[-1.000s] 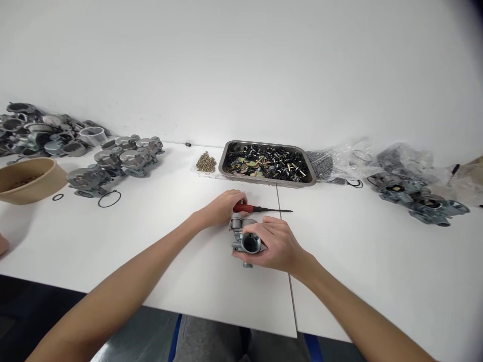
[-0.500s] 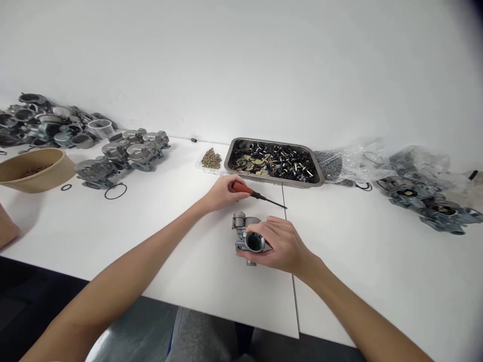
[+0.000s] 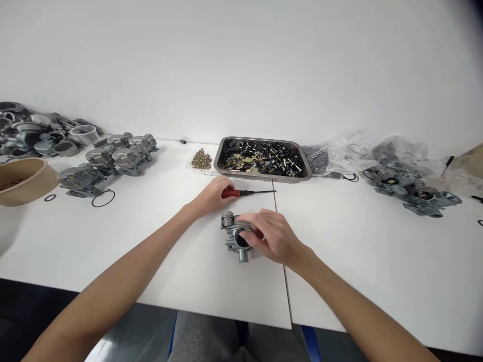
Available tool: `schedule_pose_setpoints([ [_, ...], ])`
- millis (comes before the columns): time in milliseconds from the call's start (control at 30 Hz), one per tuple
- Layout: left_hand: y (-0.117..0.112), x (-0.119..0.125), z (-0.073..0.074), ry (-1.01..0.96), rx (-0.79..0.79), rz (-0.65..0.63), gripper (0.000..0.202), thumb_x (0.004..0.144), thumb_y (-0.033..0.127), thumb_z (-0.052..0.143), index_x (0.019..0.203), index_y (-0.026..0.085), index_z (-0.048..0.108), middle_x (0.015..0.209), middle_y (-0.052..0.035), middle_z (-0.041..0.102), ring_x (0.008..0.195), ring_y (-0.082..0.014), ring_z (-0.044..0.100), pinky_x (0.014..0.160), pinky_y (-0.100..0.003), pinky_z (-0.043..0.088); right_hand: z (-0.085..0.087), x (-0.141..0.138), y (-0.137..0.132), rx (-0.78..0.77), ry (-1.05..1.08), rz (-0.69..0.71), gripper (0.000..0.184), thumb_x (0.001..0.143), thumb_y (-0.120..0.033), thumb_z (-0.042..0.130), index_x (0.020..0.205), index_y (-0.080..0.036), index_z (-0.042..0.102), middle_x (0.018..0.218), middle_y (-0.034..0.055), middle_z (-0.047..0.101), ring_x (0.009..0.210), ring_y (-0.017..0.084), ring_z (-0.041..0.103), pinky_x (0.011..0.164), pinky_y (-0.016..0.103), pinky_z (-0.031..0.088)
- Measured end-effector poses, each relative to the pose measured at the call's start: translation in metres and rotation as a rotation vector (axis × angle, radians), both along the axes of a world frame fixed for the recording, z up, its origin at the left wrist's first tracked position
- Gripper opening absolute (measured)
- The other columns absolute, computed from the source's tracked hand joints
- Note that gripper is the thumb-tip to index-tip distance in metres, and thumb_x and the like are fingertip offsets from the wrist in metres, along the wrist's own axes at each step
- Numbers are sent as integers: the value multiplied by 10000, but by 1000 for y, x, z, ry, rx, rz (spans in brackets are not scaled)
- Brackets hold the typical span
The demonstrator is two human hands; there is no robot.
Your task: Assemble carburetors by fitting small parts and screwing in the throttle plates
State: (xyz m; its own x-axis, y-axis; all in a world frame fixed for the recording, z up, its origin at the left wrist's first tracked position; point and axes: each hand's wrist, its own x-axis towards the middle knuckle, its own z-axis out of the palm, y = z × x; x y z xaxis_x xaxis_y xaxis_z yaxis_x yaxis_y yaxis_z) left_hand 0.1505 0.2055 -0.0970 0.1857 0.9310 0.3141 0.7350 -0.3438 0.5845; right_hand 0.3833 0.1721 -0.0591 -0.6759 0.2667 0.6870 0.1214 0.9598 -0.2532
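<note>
A grey metal carburetor (image 3: pixel 243 255) stands on the white table in front of me, its round bore facing me. My right hand (image 3: pixel 269 234) grips it from the right, thumb across the bore and fingers over the top, covering part of the body. Just behind it, my left hand (image 3: pixel 215 195) is closed round the red handle of a screwdriver (image 3: pixel 247 192). The dark shaft points right, low over the table or resting on it; I cannot tell which.
A metal tray (image 3: pixel 260 177) of small black and brass parts sits at the back beside brass pieces (image 3: pixel 202 159). Assembled carburetors (image 3: pixel 128 156) and a tan bowl (image 3: pixel 41 183) occupy the left. More carburetors (image 3: pixel 426 198) and plastic wrap (image 3: pixel 335 153) are at right.
My left hand has lowered the screwdriver, whose shaft now points more level to the right. My right thumb has moved from below the carburetor up to its bore. The view has shifted slightly right.
</note>
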Motion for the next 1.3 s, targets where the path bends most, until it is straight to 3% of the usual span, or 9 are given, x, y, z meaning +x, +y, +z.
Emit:
schedule_pose_setpoints([
  [133, 0, 2, 0, -45, -72, 22, 213, 829, 361, 644, 914, 167, 620, 943, -58, 612, 889, -165, 526, 837, -327, 434, 8, 8, 13, 83, -28, -156, 74, 954, -196, 566, 954, -154, 628, 636, -40, 623, 533, 75, 520, 602, 233, 432],
  [233, -1, 4, 2, -32, -92, 16, 213, 844, 369, 621, 912, 167, 617, 927, -53, 606, 875, -160, 511, 824, -323, 417, 25, 15, 33, -53, -169, -352, 89, 938, -191, 553, 946, -169, 639, 795, -1, 676, 614, 90, 569, 601, 241, 431],
  [333, -2, 6, 5, -3, -88, -4, 201, 858, 361, 596, 883, 161, 607, 895, -51, 595, 839, -150, 491, 793, -316, 398, 45, 12, 66, -212, -355, -427, 121, 930, -232, 550, 975, -182, 650, 987, 41, 676, 764, 131, 614, 693, 271, 464],
  [433, -3, 7, 7, 2, -88, -18, 203, 873, 359, 572, 857, 159, 594, 902, -58, 602, 828, -147, 487, 778, -315, 390, 57, -2, 111, -233, -403, -464, 126, 878, -200, 579, 978, -180, 653, 1044, 62, 675, 886, 186, 617, 806, 321, 473],
  [667, -6, 7, 12, 18, -95, -7, 204, 891, 355, 554, 860, 159, 598, 952, -76, 622, 863, -159, 523, 795, -332, 431, 40, -50, 184, -260, -492, -572, 320, 793, -43, 560, 1066, -156, 685, 1152, 103, 682, 1085, 232, 599, 928, 340, 466],
  [833, -6, 7, 11, 31, -109, -7, 192, 887, 347, 560, 922, 166, 611, 988, -82, 617, 911, -175, 529, 857, -364, 450, 17, -59, 193, -216, -546, -547, 360, 783, 21, 489, 977, -158, 734, 1079, 117, 703, 1083, 250, 591, 994, 387, 432],
  [1000, -5, 8, 12, -82, -119, 8, 248, 874, 403, 600, 929, 164, 635, 974, -77, 626, 872, -152, 519, 818, -328, 440, 13, -47, 199, -107, -464, -560, 223, 800, -61, 558, 840, -177, 744, 975, 95, 739, 1040, 283, 592, 1002, 478, 417],
  [1167, -3, 3, 23, -481, -109, 144, 256, 851, 386, 633, 970, 163, 671, 962, -58, 669, 768, -96, 520, 709, -248, 426, 35, -45, 190, -432, -41, -495, 77, 761, -191, 693, 815, -164, 741, 800, 69, 723, 746, 197, 625, 780, 375, 516],
  [1300, 2, -5, 30, -893, -58, 307, 298, 822, 310, 664, 1082, 166, 645, 858, -40, 674, 673, -72, 533, 591, -210, 404, 53, -65, 164, -659, 141, -227, 124, 718, -226, 764, 815, -161, 721, 839, 63, 735, 786, 178, 667, 785, 341, 553],
])
